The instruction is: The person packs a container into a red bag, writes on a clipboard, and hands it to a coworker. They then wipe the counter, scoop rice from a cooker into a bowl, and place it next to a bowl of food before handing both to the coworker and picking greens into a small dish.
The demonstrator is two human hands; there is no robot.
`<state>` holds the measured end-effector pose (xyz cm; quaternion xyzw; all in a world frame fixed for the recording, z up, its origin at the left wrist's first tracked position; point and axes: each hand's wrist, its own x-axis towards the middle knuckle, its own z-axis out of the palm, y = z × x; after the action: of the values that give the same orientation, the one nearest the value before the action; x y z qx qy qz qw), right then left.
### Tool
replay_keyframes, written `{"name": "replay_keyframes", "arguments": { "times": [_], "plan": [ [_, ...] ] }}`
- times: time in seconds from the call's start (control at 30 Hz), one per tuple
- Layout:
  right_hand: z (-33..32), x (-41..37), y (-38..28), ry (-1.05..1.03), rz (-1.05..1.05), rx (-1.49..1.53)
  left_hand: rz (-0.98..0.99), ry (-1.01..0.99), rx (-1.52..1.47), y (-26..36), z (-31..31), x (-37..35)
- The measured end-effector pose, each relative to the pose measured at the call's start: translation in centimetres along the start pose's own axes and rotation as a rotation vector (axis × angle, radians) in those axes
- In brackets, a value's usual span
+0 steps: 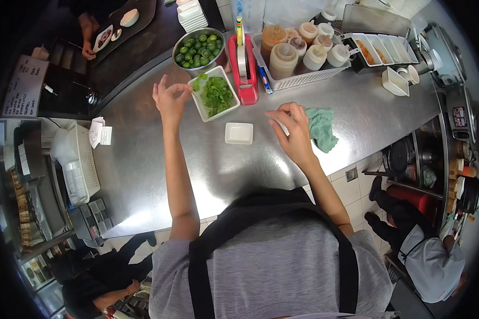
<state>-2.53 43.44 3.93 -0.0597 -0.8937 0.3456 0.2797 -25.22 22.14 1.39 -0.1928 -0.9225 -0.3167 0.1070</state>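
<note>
My left hand (171,105) is at the left rim of a white rectangular container (234,108) of leafy green cilantro (218,97). Its thumb and index finger pinch together on a bright green cilantro sprig (199,82), while the other fingers are raised. On the steel counter, a small white rectangular dish (239,133) lies between my hands with nothing in it. My right hand (292,130) hovers right of this dish, fingers curved and a gap between thumb and index finger. A green cloth (322,129) lies crumpled just beyond it.
A metal bowl of limes (199,50), a red tape dispenser (247,87) and a basket (303,80) of sauce bottles line the back. Topping trays (375,50) stand at right. A person's hand (89,50) is at upper left; other people (431,263) work behind.
</note>
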Motion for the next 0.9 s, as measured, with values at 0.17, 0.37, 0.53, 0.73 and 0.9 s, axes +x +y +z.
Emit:
{"name": "replay_keyframes", "arguments": {
  "times": [0.17,0.37,0.53,0.73,0.9],
  "plan": [
    [0.6,-0.2,-0.1,-0.038,-0.014,0.019,-0.054,-0.091,0.071,-0.2,1.4,-0.8],
    [0.9,0.0,-0.2,-0.053,-0.014,0.006,-0.116,-0.108,-0.198,-1.9,1.7,-0.9],
    [1.5,0.2,-0.1,-0.067,-0.039,0.016,-0.013,0.027,0.186,-0.6,2.8,-1.6],
    [1.3,0.2,0.2,-0.053,-0.018,0.001,0.256,0.039,0.474,3.7,4.5,-2.4],
    [1.3,0.1,0.2,-0.062,-0.014,-0.012,0.232,-0.061,0.461,5.7,5.5,-2.7]
  ]
}}
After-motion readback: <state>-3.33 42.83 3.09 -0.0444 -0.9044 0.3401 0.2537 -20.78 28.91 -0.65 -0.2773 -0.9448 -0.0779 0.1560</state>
